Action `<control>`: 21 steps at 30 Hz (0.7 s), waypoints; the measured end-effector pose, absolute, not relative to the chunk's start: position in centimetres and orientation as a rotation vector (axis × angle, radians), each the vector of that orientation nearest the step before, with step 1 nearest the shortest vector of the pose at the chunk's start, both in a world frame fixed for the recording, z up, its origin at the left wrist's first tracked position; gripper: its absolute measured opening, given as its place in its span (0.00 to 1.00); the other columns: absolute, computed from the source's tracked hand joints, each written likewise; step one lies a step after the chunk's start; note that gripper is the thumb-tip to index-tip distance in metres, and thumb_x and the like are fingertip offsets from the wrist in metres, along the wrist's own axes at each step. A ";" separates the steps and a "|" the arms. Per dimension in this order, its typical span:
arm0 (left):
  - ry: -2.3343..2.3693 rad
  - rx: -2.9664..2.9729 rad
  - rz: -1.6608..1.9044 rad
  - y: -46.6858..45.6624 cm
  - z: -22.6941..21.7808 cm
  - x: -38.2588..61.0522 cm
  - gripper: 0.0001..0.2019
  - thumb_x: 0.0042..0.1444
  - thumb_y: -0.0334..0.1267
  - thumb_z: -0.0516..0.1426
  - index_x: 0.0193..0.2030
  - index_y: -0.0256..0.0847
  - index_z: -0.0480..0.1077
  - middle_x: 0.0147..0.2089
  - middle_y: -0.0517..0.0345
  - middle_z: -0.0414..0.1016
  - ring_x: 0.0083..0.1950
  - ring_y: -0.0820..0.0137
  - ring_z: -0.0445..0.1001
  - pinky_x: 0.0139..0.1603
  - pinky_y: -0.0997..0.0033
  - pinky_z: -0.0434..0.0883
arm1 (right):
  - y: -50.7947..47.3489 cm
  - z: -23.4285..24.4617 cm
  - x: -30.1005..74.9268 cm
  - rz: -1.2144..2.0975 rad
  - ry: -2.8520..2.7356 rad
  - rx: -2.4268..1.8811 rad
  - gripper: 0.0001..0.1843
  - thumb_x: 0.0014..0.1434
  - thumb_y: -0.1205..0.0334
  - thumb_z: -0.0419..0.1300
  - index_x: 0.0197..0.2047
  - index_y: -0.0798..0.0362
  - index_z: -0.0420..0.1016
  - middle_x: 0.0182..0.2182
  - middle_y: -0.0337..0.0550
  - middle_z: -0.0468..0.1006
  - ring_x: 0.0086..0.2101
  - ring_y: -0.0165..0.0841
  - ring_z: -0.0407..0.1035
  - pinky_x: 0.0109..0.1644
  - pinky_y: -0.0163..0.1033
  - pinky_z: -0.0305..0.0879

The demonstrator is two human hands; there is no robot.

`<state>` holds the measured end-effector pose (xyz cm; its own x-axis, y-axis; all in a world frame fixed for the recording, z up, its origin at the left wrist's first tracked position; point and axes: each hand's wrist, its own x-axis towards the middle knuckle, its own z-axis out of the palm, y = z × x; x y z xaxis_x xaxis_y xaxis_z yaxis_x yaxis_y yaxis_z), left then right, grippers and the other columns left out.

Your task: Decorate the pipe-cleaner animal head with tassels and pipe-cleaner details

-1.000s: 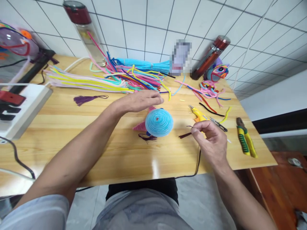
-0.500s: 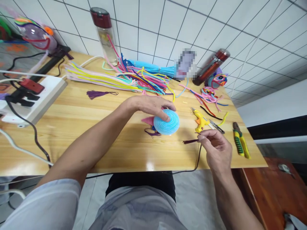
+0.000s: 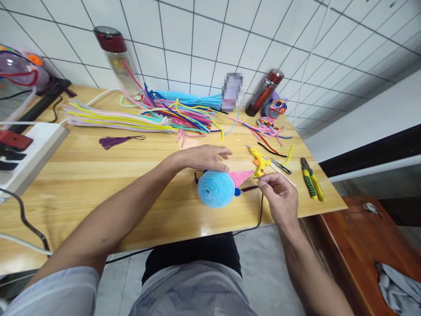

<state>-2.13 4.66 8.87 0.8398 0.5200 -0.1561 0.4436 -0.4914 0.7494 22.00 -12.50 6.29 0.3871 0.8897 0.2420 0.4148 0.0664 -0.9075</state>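
A round piece coiled from light blue pipe cleaner (image 3: pixel 216 189) lies on the table, with a small hole showing in its coil. A pink cone (image 3: pixel 241 177) sticks out from its right side, and a dark blue pompom (image 3: pixel 237 192) sits below the cone. My left hand (image 3: pixel 208 158) is over its far side, fingers apart, the thumb at its upper edge. My right hand (image 3: pixel 279 191) pinches the thin cord of a dark purple tassel (image 3: pixel 249 188), whose strands hang beside the pompom. Part of another dark tassel (image 3: pixel 196 177) shows at the round piece's left.
Bundles of coloured pipe cleaners (image 3: pixel 131 118) lie along the back with a purple tassel (image 3: pixel 120 141). A yellow glue gun (image 3: pixel 261 161), a craft knife (image 3: pixel 280 166) and pliers (image 3: pixel 311 180) are on the right. Two bottles (image 3: pixel 115 66) stand behind; a power strip (image 3: pixel 39 153) is left.
The blue piece has been turned, so its pink cone now points right instead of left. My left hand has loosened from it. The tassel in my right hand is now close beside it.
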 end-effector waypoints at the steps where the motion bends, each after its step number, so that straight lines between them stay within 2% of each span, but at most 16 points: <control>1: 0.678 2.178 0.070 4.5 8.9 -1.9 0.42 0.62 0.61 0.59 0.77 0.38 0.64 0.75 0.43 0.72 0.66 0.56 0.77 0.62 0.65 0.71 | -12.4 6.2 22.0 0.544 -1.200 -1.543 0.08 0.55 0.57 0.71 0.33 0.50 0.79 0.28 0.37 0.79 0.30 0.33 0.70 0.38 0.40 0.68; 4: 0.699 2.269 -0.062 4.3 9.7 -1.9 0.35 0.63 0.59 0.58 0.70 0.38 0.73 0.64 0.45 0.82 0.61 0.55 0.81 0.58 0.65 0.72 | -12.3 5.9 22.1 0.545 -1.183 -1.540 0.07 0.55 0.57 0.71 0.33 0.50 0.79 0.27 0.37 0.78 0.30 0.32 0.69 0.37 0.39 0.67; 6: 0.768 2.334 -0.131 4.4 10.5 -2.5 0.32 0.63 0.58 0.58 0.65 0.38 0.77 0.62 0.44 0.84 0.59 0.54 0.81 0.58 0.63 0.72 | -12.3 5.8 22.1 0.539 -1.172 -1.537 0.07 0.55 0.57 0.70 0.33 0.50 0.79 0.27 0.37 0.78 0.30 0.33 0.69 0.38 0.39 0.68; 8: 0.811 2.344 -0.144 4.5 11.2 -3.2 0.32 0.62 0.58 0.58 0.66 0.39 0.76 0.64 0.45 0.82 0.62 0.53 0.80 0.60 0.63 0.72 | -12.3 5.6 22.2 0.541 -1.157 -1.526 0.07 0.55 0.57 0.70 0.33 0.50 0.79 0.28 0.36 0.78 0.30 0.33 0.70 0.38 0.40 0.69; 11: 0.756 2.237 -0.064 4.5 11.8 -3.6 0.36 0.62 0.57 0.59 0.73 0.43 0.69 0.71 0.47 0.77 0.66 0.56 0.77 0.61 0.66 0.72 | -12.3 5.3 22.1 0.586 -1.152 -1.501 0.07 0.58 0.57 0.69 0.35 0.49 0.78 0.27 0.35 0.77 0.29 0.33 0.72 0.37 0.40 0.71; 14: 0.696 2.147 -0.018 4.3 11.5 -3.1 0.38 0.59 0.59 0.63 0.72 0.43 0.68 0.65 0.49 0.80 0.59 0.60 0.80 0.53 0.69 0.74 | -12.3 5.1 21.7 0.612 -1.162 -1.499 0.07 0.59 0.57 0.69 0.35 0.49 0.77 0.28 0.35 0.77 0.28 0.33 0.72 0.36 0.40 0.72; 16: 0.663 2.158 -0.006 4.2 11.1 -2.6 0.33 0.56 0.59 0.65 0.62 0.41 0.75 0.53 0.52 0.83 0.49 0.62 0.80 0.45 0.69 0.73 | -12.3 5.0 21.3 0.615 -1.167 -1.502 0.07 0.58 0.57 0.69 0.34 0.49 0.77 0.28 0.36 0.78 0.29 0.33 0.72 0.37 0.40 0.72; 18: 0.615 2.158 -0.022 4.2 10.7 -2.3 0.23 0.57 0.58 0.65 0.47 0.39 0.78 0.40 0.55 0.81 0.40 0.65 0.78 0.39 0.69 0.70 | -12.3 5.0 20.8 0.609 -1.169 -1.504 0.06 0.58 0.58 0.69 0.34 0.49 0.78 0.29 0.37 0.79 0.31 0.33 0.73 0.39 0.40 0.73; 19: 0.592 2.142 -0.036 4.3 10.6 -2.2 0.20 0.58 0.57 0.64 0.41 0.39 0.77 0.36 0.56 0.79 0.37 0.66 0.77 0.37 0.69 0.69 | -12.3 4.9 20.6 0.605 -1.170 -1.501 0.06 0.58 0.58 0.69 0.34 0.49 0.78 0.29 0.37 0.79 0.31 0.33 0.73 0.39 0.40 0.72; 21: 0.559 2.088 -0.042 4.5 10.3 -2.2 0.18 0.58 0.54 0.64 0.37 0.39 0.76 0.36 0.56 0.80 0.37 0.66 0.77 0.37 0.69 0.69 | -12.4 4.8 20.1 0.611 -1.170 -1.494 0.06 0.58 0.58 0.69 0.34 0.49 0.78 0.30 0.37 0.80 0.32 0.33 0.73 0.40 0.40 0.71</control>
